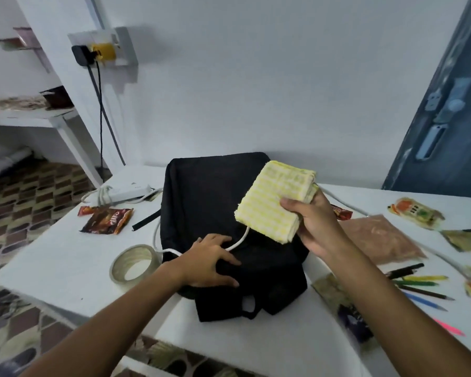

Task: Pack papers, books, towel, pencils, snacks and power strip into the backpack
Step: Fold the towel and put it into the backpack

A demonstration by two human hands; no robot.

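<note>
Head view | left hand [211, 261] spread flat on backpack [207, 191] | right hand [314, 221] grips folded towel [276, 200]

Only one view: head cam, worn on me, wide-angle w/ edges visibly bowed. It looks fwd and down across the white table [65, 257] toward the wall. Both my forearms enter from the bottom edge; left hand [210, 261] and right hand [314, 224] sit mid-frame, close to the lens. Black backpack [207, 202] is roughly centred. Floor shows at left, door at far right. No 2nd view, so no overlap.
</note>
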